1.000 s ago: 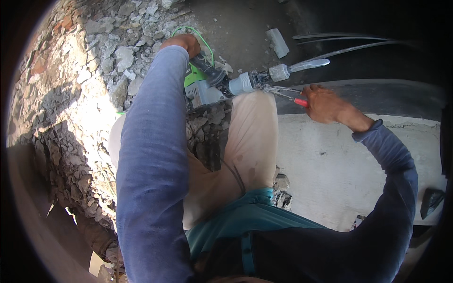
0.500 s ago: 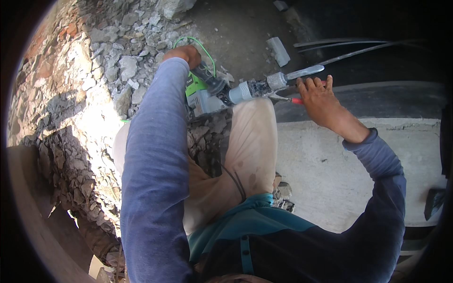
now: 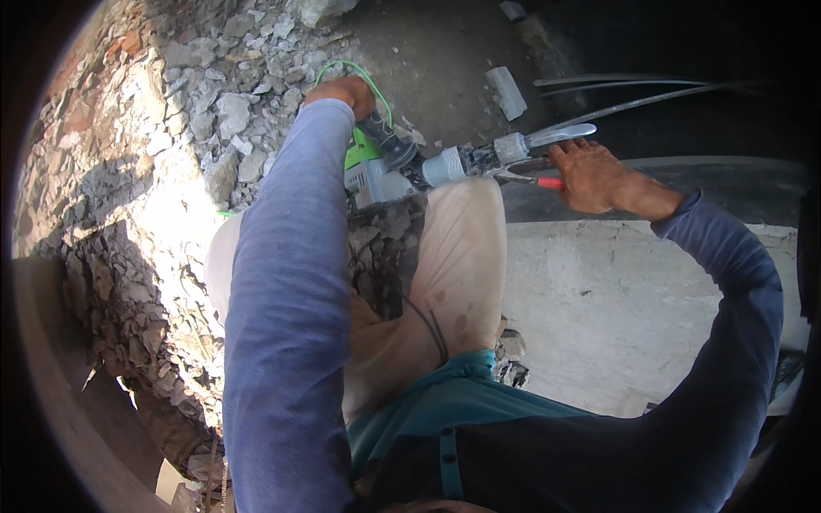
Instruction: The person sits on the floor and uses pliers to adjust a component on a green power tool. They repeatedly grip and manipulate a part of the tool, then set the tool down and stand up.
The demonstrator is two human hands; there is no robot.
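Note:
A demolition hammer [image 3: 368, 179] with a green and grey body lies across my raised knee, its front end toward the right. My left hand [image 3: 346, 94] is closed round its black rear handle. A flat metal chisel bit [image 3: 560, 134] sticks out of the grey front collar. My right hand [image 3: 594, 178] is closed on the handles of red-handled pliers [image 3: 547, 182]. Their jaws reach the nose of the hammer, just below the collar; what they bite on is too small to tell.
Broken concrete rubble [image 3: 231, 120] covers the ground at the left. A green cable [image 3: 376, 85] loops beside my left hand. A pale concrete slab [image 3: 616, 299] lies at the right. Thin metal rods [image 3: 633, 103] and a grey block [image 3: 506, 92] lie farther off.
My right hand has drawn its fingers in round the plier handles, which stood wider apart before. Its forearm has swung to the right. My left hand still holds the hammer handle.

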